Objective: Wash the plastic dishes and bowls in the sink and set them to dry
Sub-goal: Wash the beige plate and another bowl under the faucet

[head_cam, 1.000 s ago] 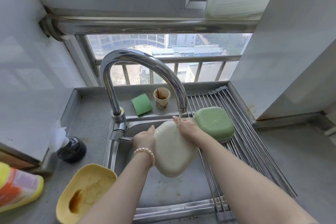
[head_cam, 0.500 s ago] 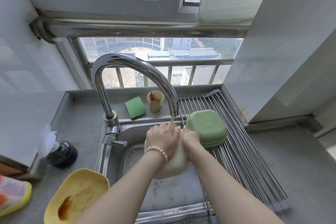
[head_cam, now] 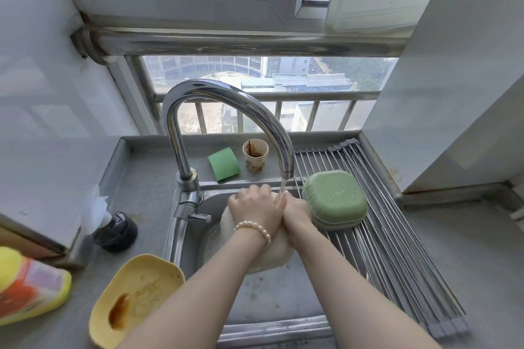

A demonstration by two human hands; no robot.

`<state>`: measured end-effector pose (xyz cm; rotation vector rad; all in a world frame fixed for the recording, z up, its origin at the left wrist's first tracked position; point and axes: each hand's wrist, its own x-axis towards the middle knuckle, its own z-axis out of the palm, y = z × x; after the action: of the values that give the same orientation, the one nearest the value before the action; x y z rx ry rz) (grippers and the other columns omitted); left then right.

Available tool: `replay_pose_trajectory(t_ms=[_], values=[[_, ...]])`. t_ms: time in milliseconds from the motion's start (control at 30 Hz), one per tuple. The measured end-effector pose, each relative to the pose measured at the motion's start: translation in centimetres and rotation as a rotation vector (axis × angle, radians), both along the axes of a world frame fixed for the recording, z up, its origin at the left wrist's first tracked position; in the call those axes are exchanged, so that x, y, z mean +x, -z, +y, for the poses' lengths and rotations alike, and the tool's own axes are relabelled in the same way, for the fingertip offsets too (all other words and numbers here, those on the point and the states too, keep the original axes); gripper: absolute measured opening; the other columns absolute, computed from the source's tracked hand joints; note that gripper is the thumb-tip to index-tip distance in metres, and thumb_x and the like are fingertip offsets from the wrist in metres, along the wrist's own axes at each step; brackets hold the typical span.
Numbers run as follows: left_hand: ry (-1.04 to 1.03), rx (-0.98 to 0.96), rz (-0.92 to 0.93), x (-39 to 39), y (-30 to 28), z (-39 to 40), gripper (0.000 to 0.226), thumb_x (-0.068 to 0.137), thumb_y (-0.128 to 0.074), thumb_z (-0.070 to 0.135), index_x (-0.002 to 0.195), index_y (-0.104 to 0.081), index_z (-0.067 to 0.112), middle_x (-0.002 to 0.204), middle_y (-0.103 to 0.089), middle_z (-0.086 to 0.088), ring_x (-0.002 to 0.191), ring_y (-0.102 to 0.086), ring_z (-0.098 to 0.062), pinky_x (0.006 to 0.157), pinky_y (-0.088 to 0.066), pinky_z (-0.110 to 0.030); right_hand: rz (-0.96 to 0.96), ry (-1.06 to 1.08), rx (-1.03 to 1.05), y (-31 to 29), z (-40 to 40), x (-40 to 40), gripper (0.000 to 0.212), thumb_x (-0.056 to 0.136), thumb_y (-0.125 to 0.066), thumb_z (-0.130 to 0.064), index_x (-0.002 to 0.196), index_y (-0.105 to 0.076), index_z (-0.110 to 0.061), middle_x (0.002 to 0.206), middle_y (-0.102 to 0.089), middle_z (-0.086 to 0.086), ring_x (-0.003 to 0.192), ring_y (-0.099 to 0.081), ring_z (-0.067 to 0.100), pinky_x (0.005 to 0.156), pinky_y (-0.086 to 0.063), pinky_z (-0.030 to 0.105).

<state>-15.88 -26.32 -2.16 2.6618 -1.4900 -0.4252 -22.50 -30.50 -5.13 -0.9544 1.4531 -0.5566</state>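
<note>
1. Near the centre of the frame, two bare hands hold a cream plastic dish (head_cam: 270,255) tilted on edge over the steel sink (head_cam: 283,300), under a thin stream of water from the curved chrome faucet (head_cam: 226,110).
2. The left hand (head_cam: 255,211), with a pearl bracelet (head_cam: 253,228) on its wrist, lies over the upper part of the dish with fingers curled around it. The right hand (head_cam: 296,211) grips the dish's right edge, fingers together, just below the stream.
3. A green dish (head_cam: 334,198) rests upside down on the roll-up drying rack (head_cam: 397,249) at centre right, touching or almost touching the right hand.
4. A dirty yellow dish (head_cam: 133,300) with a brown sauce stain sits on the counter at lower left, beside the sink and unwashed.
5. Behind the faucet are a green sponge (head_cam: 224,163) and a stained paper cup (head_cam: 255,154).
6. Risk, as a judgement: the wet dish could slip from the hands into the sink, and the right hand could nudge the green dish along the rack.
7. Compared with one second earlier, the left hand has moved from the dish's left edge to cover its upper part, so much less of the dish shows, and the hands now meet under the water.
</note>
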Motion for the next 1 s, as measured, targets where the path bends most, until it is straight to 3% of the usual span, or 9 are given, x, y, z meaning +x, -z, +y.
replay_pose_trajectory(t_ms=[100,233,333,433,500,600,700,767,1000], values=[[0.041,-0.048,0.084,0.2,0.6,0.5,0.041,0.097,-0.027,0.050,0.116,-0.055,0.028,0.125,-0.056,-0.001,0.120,-0.048,-0.023,0.100,-0.032,-0.041,-0.040,0.000,-0.022,0.2,0.3,0.1,0.033,0.099,-0.045,-0.033,0.091,-0.068,-0.012,0.094,-0.069,0.009,0.099,-0.064,0.031,0.095,-0.049,0.045],[-0.109,0.061,0.369,2.4,0.1,-0.3,0.039,0.090,-0.041,0.052,0.102,-0.062,0.022,0.118,-0.063,-0.006,0.112,-0.056,-0.027,0.090,-0.042,-0.036,0.081,-0.146,-0.175,1.7,1.0,0.0,0.046,0.095,-0.043,-0.045,0.066,-0.064,-0.016,0.076,-0.067,0.009,0.082,-0.063,0.031,0.082,-0.050,0.047],[-0.189,0.088,0.471,3.5,0.2,-1.3,0.041,0.086,-0.050,0.048,0.110,-0.066,0.018,0.115,-0.065,-0.006,0.107,-0.059,-0.029,0.089,-0.047,-0.035,0.106,-0.175,-0.211,1.7,1.1,0.0,0.051,0.091,-0.046,-0.049,0.078,-0.068,-0.005,0.079,-0.070,0.013,0.080,-0.064,0.030,0.079,-0.052,0.046],[-0.159,0.080,0.548,3.9,0.2,-1.9,0.041,0.103,-0.032,0.029,0.132,-0.056,0.012,0.135,-0.055,-0.011,0.123,-0.050,-0.029,0.101,-0.039,-0.033,0.114,-0.193,-0.196,0.7,0.9,-0.6,0.045,0.091,-0.054,-0.044,0.068,-0.067,-0.008,0.070,-0.067,0.008,0.072,-0.060,0.023,0.069,-0.051,0.039],[-0.231,-0.022,0.609,3.8,0.7,-1.4,0.040,0.102,-0.033,0.025,0.122,-0.061,0.005,0.127,-0.060,-0.017,0.117,-0.054,-0.030,0.096,-0.041,-0.033,0.152,-0.207,-0.194,0.6,0.2,-1.0,0.043,0.093,-0.054,-0.039,0.061,-0.062,-0.012,0.064,-0.059,0.003,0.067,-0.053,0.019,0.061,-0.041,0.030],[-0.102,-0.177,0.348,2.0,1.2,0.4,0.051,0.098,-0.023,0.043,0.104,-0.062,0.011,0.112,-0.065,-0.014,0.102,-0.059,-0.031,0.085,-0.045,-0.037,0.169,-0.169,-0.162,0.8,-0.7,-1.1,0.039,0.090,-0.054,-0.039,0.067,-0.066,-0.009,0.070,-0.064,0.005,0.075,-0.060,0.024,0.071,-0.048,0.031],[0.116,-0.186,0.006,-0.3,1.3,2.4,0.085,0.075,0.009,0.066,0.124,-0.047,0.025,0.119,-0.057,-0.004,0.108,-0.053,-0.028,0.087,-0.039,-0.038,0.043,-0.028,0.006,2.0,-1.3,-1.0,0.031,0.089,-0.057,-0.036,0.086,-0.071,-0.009,0.091,-0.071,0.009,0.090,-0.066,0.030,0.091,-0.052,0.044],[0.044,-0.076,0.053,-0.2,1.4,2.7,0.088,0.068,0.006,0.076,0.128,-0.041,0.032,0.125,-0.052,-0.002,0.114,-0.047,-0.027,0.093,-0.035,-0.042,-0.006,0.028,0.061,1.7,-0.8,-1.0,0.027,0.095,-0.054,-0.029,0.101,-0.069,-0.008,0.098,-0.067,0.006,0.094,-0.063,0.028,0.096,-0.049,0.045],[-0.277,0.061,0.402,2.0,1.0,0.5,0.079,0.070,-0.034,0.083,0.113,-0.058,0.021,0.122,-0.059,-0.008,0.116,-0.049,-0.033,0.093,-0.043,-0.041,0.010,0.077,-0.071,1.1,0.7,-1.3,0.045,0.095,-0.054,-0.039,0.066,-0.063,-0.007,0.067,-0.063,0.005,0.071,-0.059,0.024,0.071,-0.049,0.035]])
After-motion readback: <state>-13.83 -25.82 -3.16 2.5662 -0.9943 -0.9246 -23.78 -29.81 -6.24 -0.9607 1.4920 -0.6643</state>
